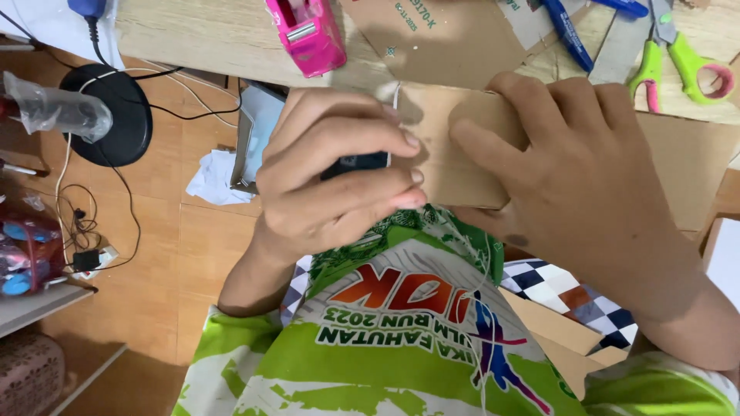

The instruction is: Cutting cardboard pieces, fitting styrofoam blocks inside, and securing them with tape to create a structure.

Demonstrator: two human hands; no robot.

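Observation:
My left hand (335,181) is curled around a small black object (356,164), its fingertips pressed against the left end of a brown cardboard piece (443,166). My right hand (574,185) clasps the same cardboard from the right, thumb on its front face and fingers wrapped over its top edge. The cardboard sits just in front of the wooden table edge (208,38), above my green and white shirt (401,347). A thin white cord (395,96) runs up from my left hand. What the black object is cannot be told.
On the table lie a pink tape dispenser (307,32), a flat cardboard sheet (451,38), a blue pen (566,32) and green-handled scissors (678,54). Below left are a black round base (116,115), cables, crumpled white paper (212,179) and wooden floor. More cardboard (686,166) lies right.

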